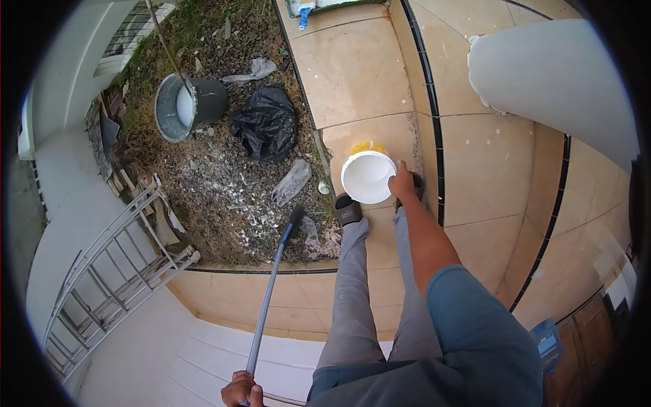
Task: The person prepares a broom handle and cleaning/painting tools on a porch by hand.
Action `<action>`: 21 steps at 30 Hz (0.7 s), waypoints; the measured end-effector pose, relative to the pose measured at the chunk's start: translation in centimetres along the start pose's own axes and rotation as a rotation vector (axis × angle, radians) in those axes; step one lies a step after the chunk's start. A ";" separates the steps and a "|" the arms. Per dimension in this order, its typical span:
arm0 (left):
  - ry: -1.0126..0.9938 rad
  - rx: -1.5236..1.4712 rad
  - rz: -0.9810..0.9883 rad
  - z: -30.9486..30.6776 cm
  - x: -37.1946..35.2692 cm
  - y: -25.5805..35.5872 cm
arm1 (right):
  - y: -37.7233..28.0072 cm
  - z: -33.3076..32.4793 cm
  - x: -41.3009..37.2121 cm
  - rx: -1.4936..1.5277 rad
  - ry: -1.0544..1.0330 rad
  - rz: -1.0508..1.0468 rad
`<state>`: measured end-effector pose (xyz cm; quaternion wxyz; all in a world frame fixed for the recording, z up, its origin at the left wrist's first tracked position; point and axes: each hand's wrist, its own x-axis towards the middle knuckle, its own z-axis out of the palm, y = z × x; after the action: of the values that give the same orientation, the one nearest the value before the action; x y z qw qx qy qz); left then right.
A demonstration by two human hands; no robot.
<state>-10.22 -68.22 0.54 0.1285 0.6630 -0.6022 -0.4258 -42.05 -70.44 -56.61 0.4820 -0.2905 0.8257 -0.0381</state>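
My right hand [402,183] grips the rim of a white bucket [368,178] with a yellow outer side, in front of my feet on the tiled step. The bucket's inside is white, and its mouth faces me. At the bottom left, my left hand [242,390] is wrapped round the lower end of a long grey pole [266,308]. A dark head [296,220] at the pole's far end is over the edge of the gravel, near a clear plastic bag [292,182].
A dark bucket [209,102] with whitish liquid and a stick stands on the gravel beside a black bag [266,125]. A metal ladder [112,275] leans at the left. A white column [556,81] rises at the right, near tiled step edges. A blue brush [304,15] lies at the top.
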 end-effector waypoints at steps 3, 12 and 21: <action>0.003 0.008 0.017 0.3 0.9 0.6 | 1.6 0.8 1.0 0.018 0.002 -0.069; 0.043 -0.086 0.071 -0.7 0.4 2.4 | -0.1 -2.6 -0.6 0.127 -0.036 -0.166; 0.141 0.015 0.043 -5.9 -1.4 7.9 | 2.8 -17.1 -11.5 0.493 -0.045 -0.108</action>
<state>-11.26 -70.89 10.06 0.1744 0.6792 -0.6089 -0.3707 -53.07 -65.88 -39.58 0.5539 -0.2085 0.7638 -0.2577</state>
